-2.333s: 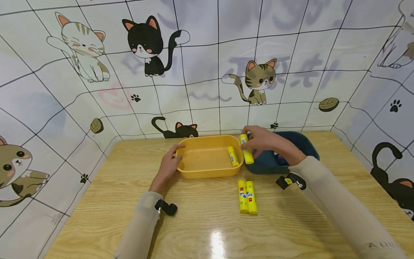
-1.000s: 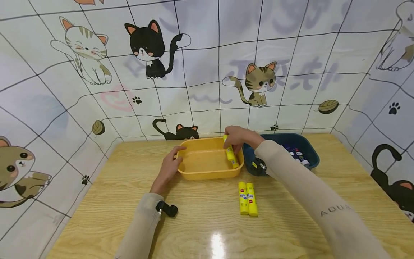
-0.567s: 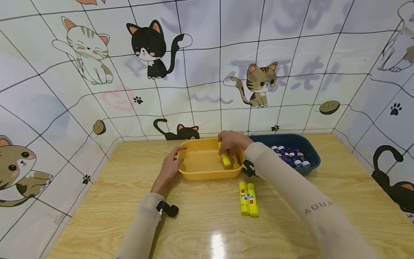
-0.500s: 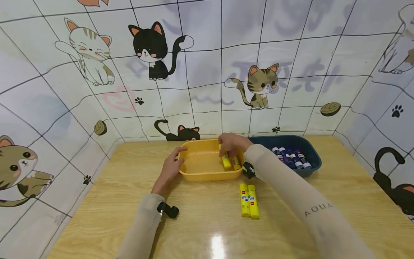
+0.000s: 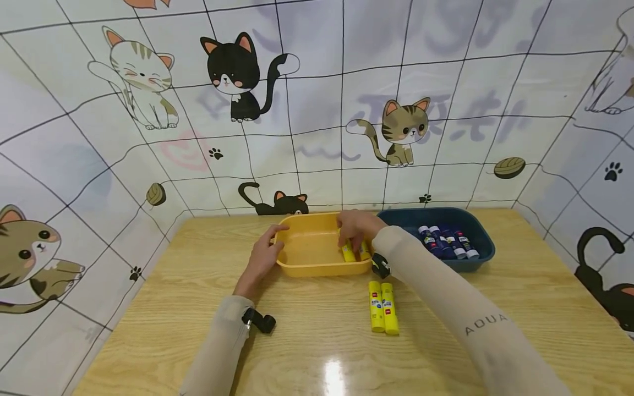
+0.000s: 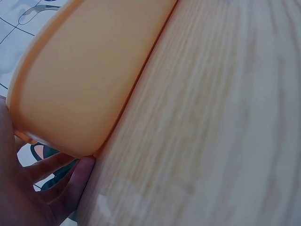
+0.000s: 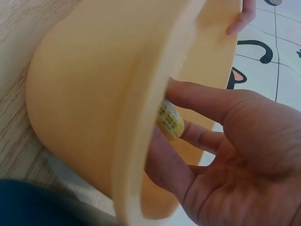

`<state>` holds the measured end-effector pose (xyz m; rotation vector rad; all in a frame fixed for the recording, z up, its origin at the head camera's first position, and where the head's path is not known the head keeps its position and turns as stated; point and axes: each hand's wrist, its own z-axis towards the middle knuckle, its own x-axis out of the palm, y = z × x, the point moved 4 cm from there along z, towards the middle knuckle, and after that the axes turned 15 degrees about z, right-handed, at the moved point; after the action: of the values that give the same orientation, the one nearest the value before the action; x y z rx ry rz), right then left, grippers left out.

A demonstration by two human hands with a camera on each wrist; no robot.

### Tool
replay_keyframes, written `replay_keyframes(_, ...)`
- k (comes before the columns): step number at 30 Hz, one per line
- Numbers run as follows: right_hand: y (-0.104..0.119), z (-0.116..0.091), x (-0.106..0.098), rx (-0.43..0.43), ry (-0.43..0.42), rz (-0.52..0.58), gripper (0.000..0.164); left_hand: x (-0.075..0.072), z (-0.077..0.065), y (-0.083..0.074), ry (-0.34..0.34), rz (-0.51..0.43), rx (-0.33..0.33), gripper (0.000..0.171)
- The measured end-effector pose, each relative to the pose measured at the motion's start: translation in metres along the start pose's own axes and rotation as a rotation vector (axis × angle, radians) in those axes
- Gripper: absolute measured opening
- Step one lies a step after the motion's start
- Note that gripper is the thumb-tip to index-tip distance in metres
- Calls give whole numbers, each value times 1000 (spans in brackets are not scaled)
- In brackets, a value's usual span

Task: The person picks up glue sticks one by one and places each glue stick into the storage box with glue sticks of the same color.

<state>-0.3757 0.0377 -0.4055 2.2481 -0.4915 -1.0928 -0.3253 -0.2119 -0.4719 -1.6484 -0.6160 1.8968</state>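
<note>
My left hand (image 5: pixel 263 254) grips the left end of a shallow yellow bin (image 5: pixel 302 270), with fingertips over its rim. In the left wrist view its fingers (image 6: pixel 83 172) lie against the bin's outer wall. Inside the bin's right end, my right hand (image 5: pixel 358 225) pinches a yellow glue stick (image 5: pixel 349 254), set low near the floor. Another yellow glue stick (image 5: pixel 364 252) lies just right of it, partly covered by the fingers. In the right wrist view the thumb and fingers close around the held glue stick (image 7: pixel 171 123); the bin's rim hides part of it.
Two yellow glue sticks (image 5: pixel 383 308) lie side by side on the wooden table (image 5: pixel 307 330) in front. A dark blue bin (image 5: pixel 482 258) with several navy, white-ended sticks (image 5: pixel 448 242) stands right of the yellow bin. A cat-print sheet (image 5: pixel 317 110) rises close behind both bins.
My right hand has carried a yellow glue stick from over the blue bin leftward and down into the yellow bin, beside the one there. The left hand keeps its place.
</note>
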Motion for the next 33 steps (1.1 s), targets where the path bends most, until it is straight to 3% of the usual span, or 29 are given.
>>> replay_keyframes(6,-1,3,-3,-24,-12,-16,52,0,1,1,-9,-9,5,41)
replay_keyframes(16,-6,13,-3,4,-16,-51,28,0,0,1,-1,-17,-6,42)
replay_keyframes(23,-3,2,-9,-20,-42,-70,34,1,0,1,-1,-16,-13,42)
replay_keyframes(33,-8,-29,-26,-171,-41,-77,55,1,1,1,-5,1,-1,42)
